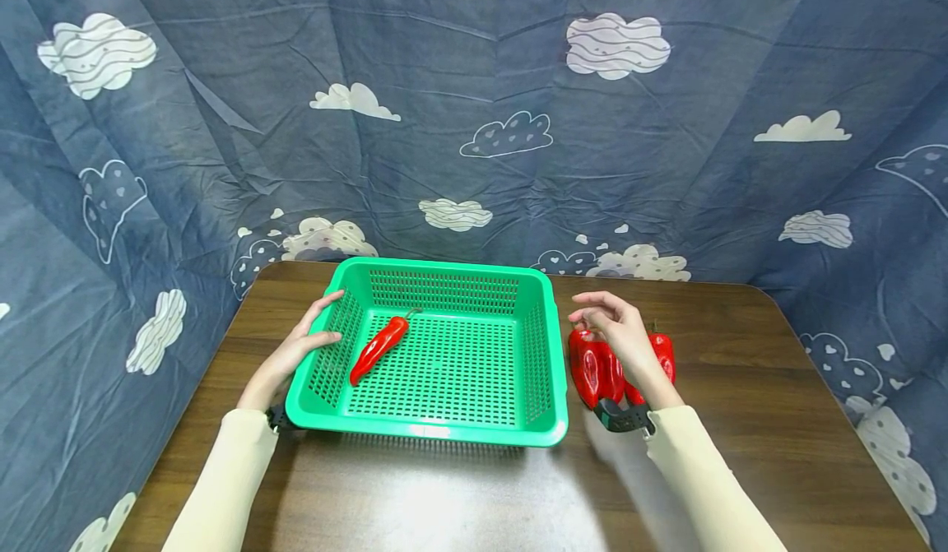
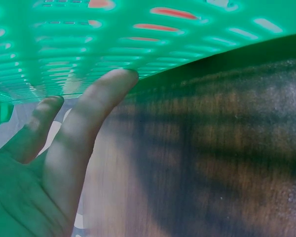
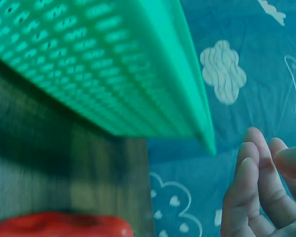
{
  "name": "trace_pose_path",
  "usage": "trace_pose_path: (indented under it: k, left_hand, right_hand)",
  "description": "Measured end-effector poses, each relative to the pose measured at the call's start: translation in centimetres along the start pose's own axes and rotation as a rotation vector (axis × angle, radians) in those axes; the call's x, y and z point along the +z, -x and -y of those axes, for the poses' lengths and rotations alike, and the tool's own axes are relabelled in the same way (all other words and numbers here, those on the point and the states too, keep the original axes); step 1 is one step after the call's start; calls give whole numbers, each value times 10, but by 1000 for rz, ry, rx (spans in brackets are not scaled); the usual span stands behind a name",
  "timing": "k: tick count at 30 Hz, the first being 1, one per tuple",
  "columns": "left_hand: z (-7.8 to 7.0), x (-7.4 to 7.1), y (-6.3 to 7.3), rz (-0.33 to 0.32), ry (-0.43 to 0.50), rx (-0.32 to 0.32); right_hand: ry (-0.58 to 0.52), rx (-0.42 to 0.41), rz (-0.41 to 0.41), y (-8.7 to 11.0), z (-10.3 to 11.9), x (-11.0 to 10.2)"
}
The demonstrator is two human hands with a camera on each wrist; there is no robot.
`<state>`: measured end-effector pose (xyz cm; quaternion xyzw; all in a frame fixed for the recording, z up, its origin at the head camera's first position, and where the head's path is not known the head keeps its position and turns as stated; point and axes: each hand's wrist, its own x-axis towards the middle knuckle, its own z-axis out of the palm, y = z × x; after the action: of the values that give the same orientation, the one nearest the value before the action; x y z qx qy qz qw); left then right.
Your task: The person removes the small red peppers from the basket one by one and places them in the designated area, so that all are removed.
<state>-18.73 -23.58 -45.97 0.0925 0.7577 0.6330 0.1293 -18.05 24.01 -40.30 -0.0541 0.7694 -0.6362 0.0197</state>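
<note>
A green plastic basket (image 1: 437,434) with slotted walls stands on the table, and a long red chili pepper (image 1: 379,350) lies inside toward its left. My left hand (image 1: 292,354) holds the basket's left rim, with thumb and a finger reaching over it. In the left wrist view, two fingers (image 2: 81,133) lie against the outside of the slotted wall. Just right of the basket, my right hand (image 1: 618,330) hovers over several glossy red peppers (image 1: 587,371), partly hiding them. Its fingers (image 3: 246,197) are loosely bent with nothing between them.
The brown wooden table (image 1: 748,387) extends to the right of the peppers and in front of the basket. A blue cloth (image 1: 437,149) with white clouds hangs behind and along the sides. Dark bands (image 1: 622,417) circle both wrists.
</note>
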Motion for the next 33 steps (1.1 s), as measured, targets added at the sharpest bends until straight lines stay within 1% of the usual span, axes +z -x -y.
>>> trace_pose_path:
  k: [6,8,13,15,25,33]
  left_hand:
    - [0,1,1,2,21,-10]
    - [0,1,1,2,14,-12]
    - [0,-1,1,-4,-4,-20]
    - [0,-1,1,-5,3,-27]
    - [1,-1,0,11,20,-36]
    - [1,-1,0,6,17,-38]
  right_hand:
    - [-27,-4,52,-6,8,17]
    - [-32,1,65,-8,11,23]
    - [-2,12,97,-12,17,38]
    - [14,10,113,-14,19,45]
    - [0,9,193,-22,21,78]
    - [5,7,240,-26,19,100]
